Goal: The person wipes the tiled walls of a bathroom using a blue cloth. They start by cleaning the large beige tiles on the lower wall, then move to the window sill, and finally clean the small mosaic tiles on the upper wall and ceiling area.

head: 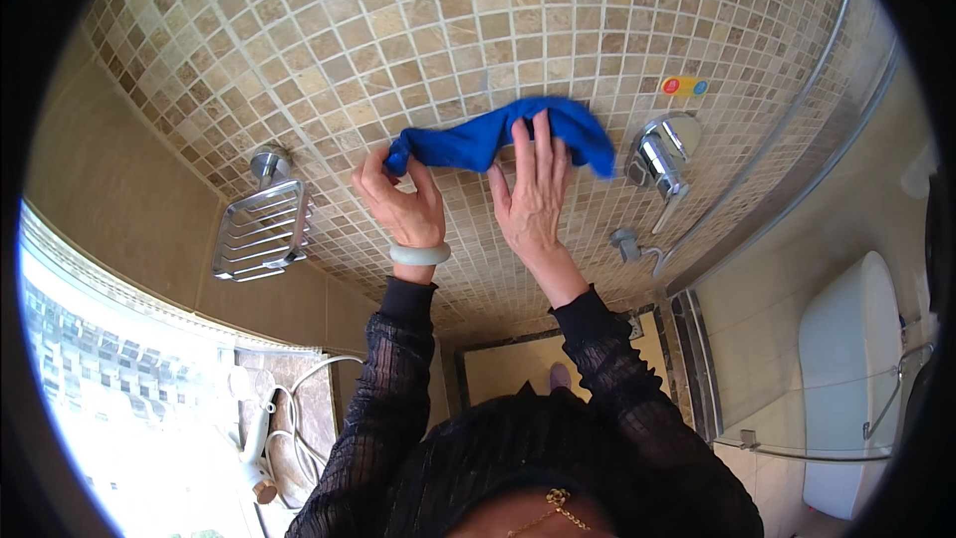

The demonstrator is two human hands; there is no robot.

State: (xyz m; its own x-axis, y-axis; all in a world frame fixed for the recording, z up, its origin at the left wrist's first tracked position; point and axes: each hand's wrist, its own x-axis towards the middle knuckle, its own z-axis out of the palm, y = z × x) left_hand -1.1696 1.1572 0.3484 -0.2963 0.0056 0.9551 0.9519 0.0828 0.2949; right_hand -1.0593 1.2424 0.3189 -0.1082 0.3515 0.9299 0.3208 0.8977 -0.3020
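A blue cloth [463,146] is spread sideways against the mosaic-tiled wall [441,30]. My left hand [403,198] pinches the cloth's left end between thumb and fingers; a pale bangle circles that wrist. Pressed flat with its fingers apart, my right hand [534,190] lies on the right part of the cloth, holding it to the tiles. The cloth's right end hangs loose and looks slightly blurred, left of a chrome shower mixer [659,157].
A chrome wire soap basket [263,232] juts from the wall at left. Below the mixer is a wall fitting with a hose [627,245]. A white handheld appliance [258,433] with a cord lies on the window ledge. At right stand a glass panel and a white bathtub [848,359].
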